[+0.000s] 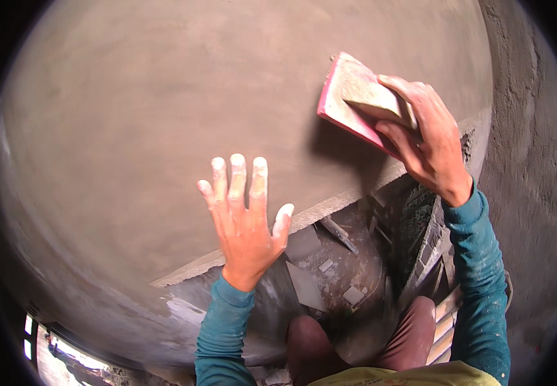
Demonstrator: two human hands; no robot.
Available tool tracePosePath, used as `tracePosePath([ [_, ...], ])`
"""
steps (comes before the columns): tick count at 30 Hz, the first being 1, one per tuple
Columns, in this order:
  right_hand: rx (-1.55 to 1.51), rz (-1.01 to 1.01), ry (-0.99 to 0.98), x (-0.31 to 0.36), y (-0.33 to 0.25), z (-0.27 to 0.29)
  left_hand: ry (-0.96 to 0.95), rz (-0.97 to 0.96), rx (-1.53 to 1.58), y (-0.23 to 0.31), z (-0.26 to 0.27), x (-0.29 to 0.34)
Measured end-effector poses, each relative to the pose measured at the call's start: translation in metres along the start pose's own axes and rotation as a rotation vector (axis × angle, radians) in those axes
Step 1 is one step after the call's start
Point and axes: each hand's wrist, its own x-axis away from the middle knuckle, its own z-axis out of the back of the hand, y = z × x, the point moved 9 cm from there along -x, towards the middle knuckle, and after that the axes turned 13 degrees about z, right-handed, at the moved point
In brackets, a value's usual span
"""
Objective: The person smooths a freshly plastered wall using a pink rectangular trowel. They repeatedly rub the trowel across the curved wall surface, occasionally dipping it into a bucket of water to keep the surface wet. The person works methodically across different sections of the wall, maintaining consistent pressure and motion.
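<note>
My right hand (423, 132) is closed around the grip of a plastering float (355, 90), a flat board with a pink edge, crusted with dried plaster. The float is tilted near the smooth grey plastered wall (149, 109) and throws a shadow on it; whether its face touches the wall I cannot tell. To the left, my left hand (246, 225) is open with its fingers spread, back toward me, in front of the wall near its lower edge. Pale dust coats its fingertips and thumb. Nothing is in it.
A rough plaster ledge (330, 204) runs along the wall's lower edge. Below lies a floor strewn with board offcuts (305, 286), a wood strip (339, 233) and rubble (353, 295). A rougher side wall (536, 161) stands at right, with timber slats (444, 325) beside my legs.
</note>
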Motion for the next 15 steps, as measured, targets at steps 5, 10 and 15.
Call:
tracePosePath([
  [5, 0.170, 0.177, 0.054, -0.065, -0.015, -0.015, -0.001, 0.001, 0.017, -0.002, 0.003, 0.001],
  [10, 0.220, 0.209, 0.059, -0.097, -0.010, -0.031, 0.007, 0.003, 0.050, -0.004, 0.002, 0.001],
  [15, 0.240, 0.221, 0.069, -0.110, -0.006, -0.035, 0.001, 0.011, 0.075, -0.004, 0.004, 0.001],
])
